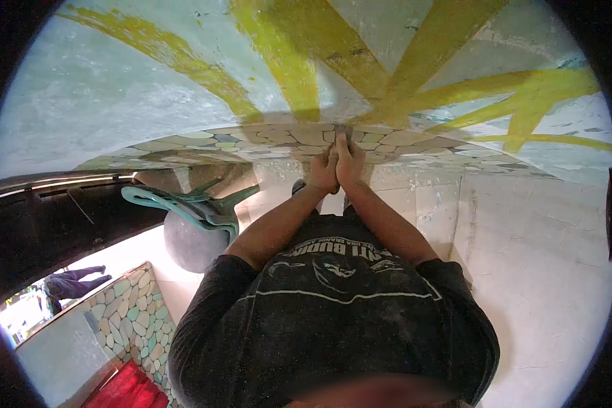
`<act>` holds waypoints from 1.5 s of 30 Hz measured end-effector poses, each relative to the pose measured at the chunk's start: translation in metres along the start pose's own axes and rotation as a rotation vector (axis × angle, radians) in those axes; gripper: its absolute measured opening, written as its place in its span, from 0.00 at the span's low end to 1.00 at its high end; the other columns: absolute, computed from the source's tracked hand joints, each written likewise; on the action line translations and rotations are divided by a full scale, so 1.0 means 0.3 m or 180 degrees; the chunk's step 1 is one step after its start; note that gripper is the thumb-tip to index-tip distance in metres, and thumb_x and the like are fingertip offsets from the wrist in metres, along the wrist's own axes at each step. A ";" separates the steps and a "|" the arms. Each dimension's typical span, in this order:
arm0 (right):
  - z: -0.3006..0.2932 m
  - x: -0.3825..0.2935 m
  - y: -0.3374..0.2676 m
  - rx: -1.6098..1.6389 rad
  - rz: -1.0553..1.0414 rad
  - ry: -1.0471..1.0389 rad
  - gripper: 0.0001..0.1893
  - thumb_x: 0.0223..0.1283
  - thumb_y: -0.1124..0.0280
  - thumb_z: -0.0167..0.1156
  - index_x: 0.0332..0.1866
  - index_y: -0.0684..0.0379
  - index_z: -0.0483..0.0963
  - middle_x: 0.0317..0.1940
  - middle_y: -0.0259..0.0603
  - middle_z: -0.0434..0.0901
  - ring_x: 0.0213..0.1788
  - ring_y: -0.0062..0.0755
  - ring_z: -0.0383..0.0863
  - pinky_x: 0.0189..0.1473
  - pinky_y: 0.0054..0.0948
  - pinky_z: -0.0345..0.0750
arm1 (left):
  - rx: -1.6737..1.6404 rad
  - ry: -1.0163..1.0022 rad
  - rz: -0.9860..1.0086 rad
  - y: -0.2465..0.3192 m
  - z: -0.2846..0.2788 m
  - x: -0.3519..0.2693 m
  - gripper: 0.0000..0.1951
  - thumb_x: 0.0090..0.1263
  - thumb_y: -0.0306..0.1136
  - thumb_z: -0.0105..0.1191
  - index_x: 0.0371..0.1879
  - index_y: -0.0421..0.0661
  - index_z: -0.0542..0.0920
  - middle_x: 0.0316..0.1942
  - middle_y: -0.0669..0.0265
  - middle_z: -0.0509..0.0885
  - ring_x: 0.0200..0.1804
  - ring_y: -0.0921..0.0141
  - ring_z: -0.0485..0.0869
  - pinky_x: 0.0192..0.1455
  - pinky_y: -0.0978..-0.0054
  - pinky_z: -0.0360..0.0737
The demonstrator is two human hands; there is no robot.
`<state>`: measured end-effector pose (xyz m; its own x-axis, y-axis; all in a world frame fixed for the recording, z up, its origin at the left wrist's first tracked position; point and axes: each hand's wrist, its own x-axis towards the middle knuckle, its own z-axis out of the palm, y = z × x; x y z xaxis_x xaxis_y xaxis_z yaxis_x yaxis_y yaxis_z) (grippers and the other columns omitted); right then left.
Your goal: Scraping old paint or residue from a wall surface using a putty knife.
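Observation:
My left hand (325, 171) and my right hand (351, 164) are pressed together in front of me at arm's length. Between them they grip a scraper-like hand tool (341, 130), whose flat dark end meets the wall. Its exact kind is hard to tell, as my fingers cover most of it. One finger of the right hand lies stretched along the tool. The tool's tip touches the line where the pebble-stone cladding (280, 136) borders the pale green painted wall (148, 92). Broad yellow painted stripes (357, 51) cross that wall.
At left stands a green plastic chair (183, 204), beside a grey rounded object (191, 242). A dark gate-like panel (56, 229) is behind it. Outside, a person's legs (76, 283) show. Red cloth (130, 387) hangs near a pebble-clad wall (137, 316). A white wall (530, 265) stands right.

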<state>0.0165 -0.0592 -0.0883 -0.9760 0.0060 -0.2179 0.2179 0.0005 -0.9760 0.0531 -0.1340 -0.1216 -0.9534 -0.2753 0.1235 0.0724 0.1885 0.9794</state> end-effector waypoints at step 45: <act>0.066 -0.078 -0.038 0.0650 -0.0154 -0.0949 0.28 0.72 0.49 0.48 0.22 0.62 0.71 0.17 0.34 0.72 0.22 0.25 0.69 0.28 0.30 0.68 | 0.0195 -0.0285 -0.1204 0.003 -0.103 -0.080 0.25 0.77 0.49 0.39 0.53 0.36 0.76 0.46 0.44 0.82 0.50 0.50 0.81 0.47 0.58 0.76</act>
<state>0.0367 -0.0793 -0.0719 -0.9504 -0.2810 -0.1329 0.1950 -0.2061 -0.9589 0.0851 -0.1562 -0.1187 -0.9313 -0.2534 -0.2615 -0.3041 0.1461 0.9414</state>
